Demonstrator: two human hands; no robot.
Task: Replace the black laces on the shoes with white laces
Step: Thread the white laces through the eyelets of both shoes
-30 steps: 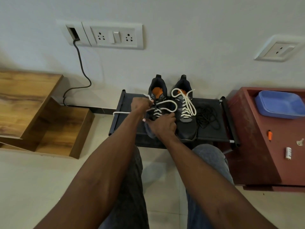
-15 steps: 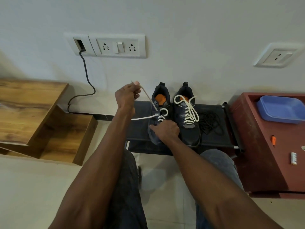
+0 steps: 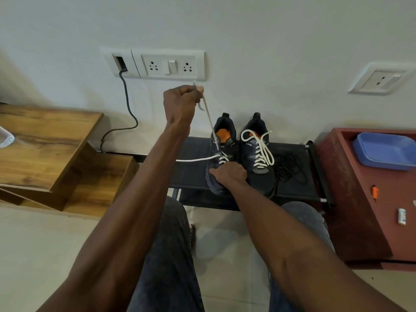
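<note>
- White lace (image 3: 210, 122) runs taut from the left hand (image 3: 180, 103), raised high in front of the wall, with the fingers curled tight round the lace and its tip poking out above the fist.
- Down it goes to the upper eyelets of the left shoe (image 3: 219, 158), a dark sneaker with an orange insole, part-laced in white.
- A second strand of that same lace (image 3: 195, 159) stretches out sideways from the shoe and disappears behind the left forearm.
- Right hand (image 3: 229, 173) is down on the toe end of that shoe, fingers bent over the upper and pressing it onto the rack; whether it pinches a lace there, I cannot tell.
- Just beside it, touching side by side, sits the right shoe (image 3: 258, 158), fully laced in white with a loose loop at the top.
- Both shoes stand toes toward the person on a black fabric shoe rack (image 3: 191, 174) against the wall.
- Black laces (image 3: 290, 167) lie in a loose tangle on the rack, right of the shoes.
- Off to the right, a red cabinet (image 3: 351, 199) carries a blue tray (image 3: 385, 152).
- On the left, wooden steps (image 3: 45, 140), and a black cable (image 3: 128, 106) hanging from the switch plate (image 3: 155, 64).
</note>
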